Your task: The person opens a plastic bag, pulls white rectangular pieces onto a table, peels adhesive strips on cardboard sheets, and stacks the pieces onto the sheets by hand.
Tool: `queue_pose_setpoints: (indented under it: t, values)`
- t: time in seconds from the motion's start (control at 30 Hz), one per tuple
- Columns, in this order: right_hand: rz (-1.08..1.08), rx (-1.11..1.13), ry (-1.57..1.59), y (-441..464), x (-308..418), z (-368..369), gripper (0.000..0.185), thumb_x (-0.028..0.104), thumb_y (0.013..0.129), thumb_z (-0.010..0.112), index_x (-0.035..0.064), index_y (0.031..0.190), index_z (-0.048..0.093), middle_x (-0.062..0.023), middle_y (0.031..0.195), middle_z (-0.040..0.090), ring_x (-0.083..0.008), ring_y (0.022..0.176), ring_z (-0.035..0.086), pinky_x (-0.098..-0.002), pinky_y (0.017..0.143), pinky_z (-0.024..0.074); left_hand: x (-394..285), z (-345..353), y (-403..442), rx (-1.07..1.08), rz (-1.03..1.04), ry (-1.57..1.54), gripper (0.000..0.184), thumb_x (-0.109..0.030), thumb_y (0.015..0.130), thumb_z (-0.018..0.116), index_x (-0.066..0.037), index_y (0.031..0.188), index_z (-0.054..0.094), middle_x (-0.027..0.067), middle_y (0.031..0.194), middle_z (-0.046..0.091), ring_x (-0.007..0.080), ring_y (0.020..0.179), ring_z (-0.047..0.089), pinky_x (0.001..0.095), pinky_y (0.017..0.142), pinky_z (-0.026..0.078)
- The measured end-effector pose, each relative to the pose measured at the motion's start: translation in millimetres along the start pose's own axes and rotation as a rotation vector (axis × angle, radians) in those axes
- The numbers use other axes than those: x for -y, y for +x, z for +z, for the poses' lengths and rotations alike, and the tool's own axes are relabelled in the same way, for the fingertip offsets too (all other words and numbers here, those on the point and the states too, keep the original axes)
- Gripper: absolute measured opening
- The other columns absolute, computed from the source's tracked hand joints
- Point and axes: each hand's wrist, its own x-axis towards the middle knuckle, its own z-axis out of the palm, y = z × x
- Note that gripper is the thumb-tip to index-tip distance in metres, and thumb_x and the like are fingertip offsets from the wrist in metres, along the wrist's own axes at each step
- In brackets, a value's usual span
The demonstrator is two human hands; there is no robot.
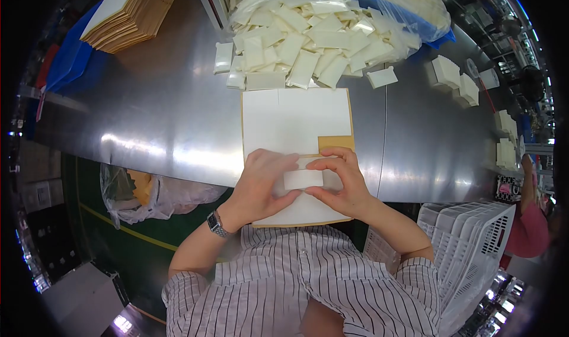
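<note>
A small white rectangular piece [303,179] lies between my two hands, low over the sheet. My right hand [347,186] grips its right end, thumb below and fingers above. At its left end, my left hand [264,180] has thumb and fingers curved around the piece, slightly blurred. Beneath both hands is a white sheet [293,121] with a tan backing, which shows as a bare tan patch [336,143] near the right edge. Just past the sheet's far edge, a heap of flat cream-white plastic pieces [308,41] lies on the metal table [160,112].
A stack of tan-edged sheets [133,17] stands at the far left by a blue bin [74,58]. White stacks [446,72] line the right side. White plastic crates [465,248] sit at my right, a clear bag [160,198] at left. Another person's pink sleeve [529,230] shows at far right.
</note>
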Motion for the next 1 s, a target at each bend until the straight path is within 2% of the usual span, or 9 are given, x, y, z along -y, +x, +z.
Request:
queue_pose_setpoints:
  t: [0.47,0.67,0.73,1.0]
  values:
    - [-0.02,-0.025,-0.036,-0.8,-1.2,3.7,0.049,0.011,0.076,0.09,0.0095,0.119,0.065,-0.0012,0.123,0.066,-0.0283,0.127,0.049,-0.0393,0.1,0.047,-1.6,-1.4,0.1,0.014,-0.023,-0.016,0.071,-0.013,0.076,0.085,-0.006,0.139,0.054,0.0048,0.118,0.071,0.0278,0.113,0.055,0.0419,0.105,0.039]
    - [-0.03,-0.014,-0.069,0.2,-1.1,-0.6,0.056,0.013,0.074,0.092,0.0084,0.123,0.065,-0.0101,0.131,0.059,-0.0298,0.126,0.05,-0.04,0.099,0.0484,2.6,-10.8,-1.0,0.088,-0.038,-0.088,0.065,-0.01,0.08,0.082,-0.005,0.139,0.055,0.0054,0.124,0.071,0.028,0.115,0.054,0.0408,0.105,0.041]
    - [-0.041,0.032,-0.065,2.3,-5.2,-3.5,0.064,0.016,0.072,0.093,0.0081,0.127,0.063,-0.0138,0.133,0.056,-0.0312,0.127,0.05,-0.0411,0.101,0.0483,3.0,-10.9,-1.4,0.092,-0.041,-0.081,0.064,-0.01,0.081,0.082,-0.005,0.139,0.056,0.0051,0.123,0.071,0.0278,0.116,0.054,0.0404,0.104,0.042]
    - [0.005,0.077,0.01,4.9,-7.9,-19.7,0.071,0.018,0.07,0.094,0.0066,0.131,0.06,-0.0137,0.131,0.057,-0.0313,0.128,0.05,-0.0409,0.104,0.0477,4.2,-10.8,-1.4,0.09,-0.046,-0.086,0.062,-0.009,0.081,0.082,-0.005,0.137,0.058,0.0042,0.123,0.071,0.0271,0.115,0.055,0.0397,0.103,0.044]
